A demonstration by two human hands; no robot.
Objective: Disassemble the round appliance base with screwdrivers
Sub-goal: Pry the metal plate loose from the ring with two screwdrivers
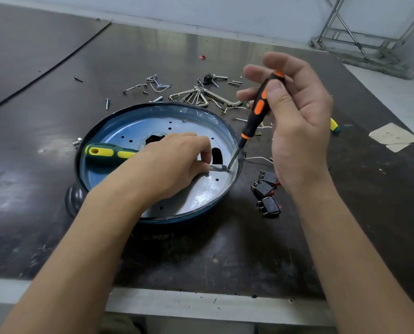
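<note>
My left forearm (80, 249) and right forearm (345, 249) reach in from the near edge over the dark, scuffed desk (225, 261); the round appliance base (201, 213) sits on it straight ahead of me, open side up, its blue rim ringing a silvery perforated plate (201, 189); my left hand (172, 165) lies inside the base, its fingers curled and pinching a small metal tab (216, 168) near the right rim; my right hand (297, 121) is raised above the base's right edge, thumb and fingers gripping the handle of the orange-and-black screwdriver (256, 109), which slants down so that its tip meets the end of that tab; the green-and-yellow screwdriver (104, 153) lies loose on the plate, its shaft hidden under my left hand; three black switches (266, 189) sit just right of the base; loose screws and wire clips (191, 95) are scattered beyond it.
</note>
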